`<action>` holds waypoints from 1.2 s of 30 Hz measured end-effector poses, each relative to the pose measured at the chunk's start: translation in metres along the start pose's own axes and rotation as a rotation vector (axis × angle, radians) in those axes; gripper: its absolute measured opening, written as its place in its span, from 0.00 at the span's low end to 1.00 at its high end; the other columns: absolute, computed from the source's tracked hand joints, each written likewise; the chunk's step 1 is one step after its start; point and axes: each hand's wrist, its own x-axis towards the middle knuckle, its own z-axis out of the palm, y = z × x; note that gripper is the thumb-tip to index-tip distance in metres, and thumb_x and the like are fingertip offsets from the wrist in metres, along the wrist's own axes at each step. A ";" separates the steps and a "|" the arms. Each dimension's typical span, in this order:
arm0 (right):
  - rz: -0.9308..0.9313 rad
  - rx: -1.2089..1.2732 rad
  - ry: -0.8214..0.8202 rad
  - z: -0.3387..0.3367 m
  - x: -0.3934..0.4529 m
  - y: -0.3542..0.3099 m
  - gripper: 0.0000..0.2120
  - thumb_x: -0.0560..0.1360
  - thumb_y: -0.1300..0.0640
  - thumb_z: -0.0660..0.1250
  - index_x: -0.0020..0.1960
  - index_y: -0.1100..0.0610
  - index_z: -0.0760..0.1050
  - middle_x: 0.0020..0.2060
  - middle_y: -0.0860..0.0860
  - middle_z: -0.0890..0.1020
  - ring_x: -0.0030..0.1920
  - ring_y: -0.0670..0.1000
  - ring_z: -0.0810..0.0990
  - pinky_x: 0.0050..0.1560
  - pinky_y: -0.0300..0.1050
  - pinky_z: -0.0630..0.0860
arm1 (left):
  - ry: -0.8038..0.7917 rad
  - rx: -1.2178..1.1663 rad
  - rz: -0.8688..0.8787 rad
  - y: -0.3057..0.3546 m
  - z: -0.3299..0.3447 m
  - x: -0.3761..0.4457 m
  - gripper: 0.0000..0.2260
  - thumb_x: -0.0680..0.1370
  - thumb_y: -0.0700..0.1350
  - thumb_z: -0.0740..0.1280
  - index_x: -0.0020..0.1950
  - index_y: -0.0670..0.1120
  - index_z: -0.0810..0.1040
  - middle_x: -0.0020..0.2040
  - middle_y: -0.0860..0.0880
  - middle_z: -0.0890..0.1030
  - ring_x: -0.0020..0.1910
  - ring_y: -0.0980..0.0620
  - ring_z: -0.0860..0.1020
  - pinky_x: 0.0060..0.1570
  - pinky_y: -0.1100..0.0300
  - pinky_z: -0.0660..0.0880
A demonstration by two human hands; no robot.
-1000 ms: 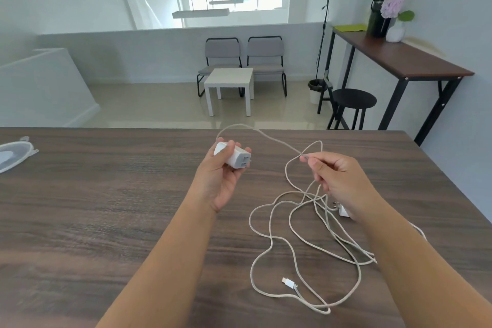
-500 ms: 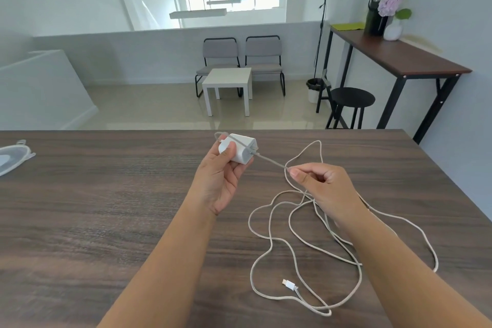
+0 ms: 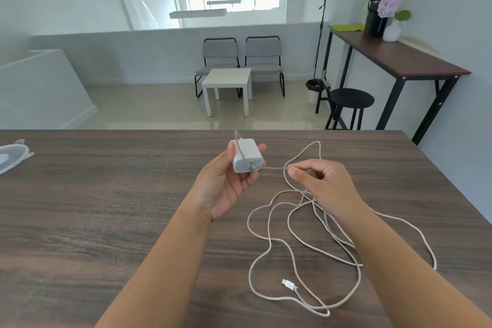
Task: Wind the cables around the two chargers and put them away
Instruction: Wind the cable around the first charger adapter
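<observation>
My left hand [image 3: 229, 184] grips a white charger block [image 3: 247, 154] above the dark wooden table [image 3: 93, 208]. A white cable [image 3: 269, 224] runs down the block's face and out past its prongs to my right hand [image 3: 322, 181], which pinches it taut just right of the block. The rest of the cable lies in loose tangled loops on the table under my right forearm, with a white connector end [image 3: 288, 284] lying free near the front. A second charger is not visible; my right hand and arm cover that spot.
A clear plastic lid or pouch [image 3: 12, 157] lies at the table's left edge. Beyond the table's far edge are a white side table [image 3: 229, 80], two grey chairs, a black stool [image 3: 351, 97] and a tall brown desk [image 3: 399, 58] with a vase.
My right hand has drawn the cable over the charger and pulled it taut toward the right. The left hand has turned the block. The loose loops have shifted on the table.
</observation>
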 end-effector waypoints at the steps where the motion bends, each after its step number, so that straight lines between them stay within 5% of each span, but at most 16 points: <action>1: -0.001 -0.004 -0.004 0.000 0.000 0.001 0.01 0.72 0.53 0.74 0.42 0.49 0.85 0.27 0.51 0.68 0.29 0.46 0.64 0.34 0.41 0.64 | -0.010 -0.007 -0.016 0.000 0.000 0.000 0.21 0.79 0.54 0.60 0.66 0.42 0.73 0.66 0.39 0.78 0.48 0.49 0.83 0.45 0.61 0.80; 8: 0.046 -0.216 -0.012 -0.005 0.005 -0.009 0.10 0.66 0.45 0.76 0.37 0.51 0.81 0.23 0.43 0.73 0.26 0.44 0.69 0.31 0.38 0.66 | -0.082 0.093 -0.069 -0.002 -0.007 -0.002 0.21 0.77 0.54 0.65 0.68 0.47 0.76 0.61 0.42 0.80 0.48 0.51 0.80 0.46 0.61 0.77; 11: 0.040 -0.423 -0.008 -0.010 0.014 -0.019 0.11 0.66 0.42 0.76 0.37 0.49 0.80 0.30 0.46 0.81 0.32 0.45 0.76 0.35 0.41 0.72 | -0.102 0.296 -0.087 -0.005 -0.007 -0.003 0.22 0.77 0.47 0.65 0.71 0.49 0.73 0.60 0.46 0.80 0.53 0.52 0.79 0.51 0.57 0.75; 15: 0.037 -0.516 -0.098 -0.012 0.023 -0.029 0.08 0.69 0.46 0.74 0.40 0.50 0.81 0.31 0.43 0.78 0.37 0.42 0.74 0.36 0.39 0.68 | -0.148 0.449 -0.123 -0.010 -0.004 -0.005 0.21 0.78 0.42 0.67 0.71 0.51 0.72 0.62 0.47 0.80 0.54 0.52 0.81 0.54 0.56 0.79; 23: 0.005 -0.529 -0.161 -0.006 0.032 -0.034 0.05 0.74 0.50 0.70 0.43 0.50 0.82 0.33 0.42 0.78 0.35 0.40 0.74 0.34 0.36 0.66 | -0.173 0.334 -0.161 -0.017 -0.014 -0.002 0.22 0.77 0.40 0.64 0.71 0.43 0.69 0.69 0.38 0.75 0.61 0.41 0.78 0.55 0.51 0.80; 27: 0.011 -0.450 -0.169 -0.005 0.037 -0.030 0.05 0.74 0.50 0.70 0.44 0.52 0.82 0.32 0.43 0.77 0.33 0.42 0.72 0.35 0.38 0.66 | -0.179 0.252 -0.136 -0.021 -0.020 -0.003 0.21 0.79 0.41 0.61 0.72 0.37 0.68 0.69 0.36 0.74 0.70 0.30 0.68 0.62 0.44 0.74; 36: 0.067 -0.546 -0.395 -0.005 0.046 -0.044 0.06 0.75 0.50 0.69 0.44 0.53 0.81 0.36 0.44 0.80 0.37 0.42 0.74 0.39 0.38 0.70 | -0.198 0.349 -0.170 -0.026 -0.020 -0.005 0.16 0.80 0.42 0.61 0.67 0.46 0.76 0.61 0.46 0.81 0.53 0.51 0.81 0.52 0.56 0.79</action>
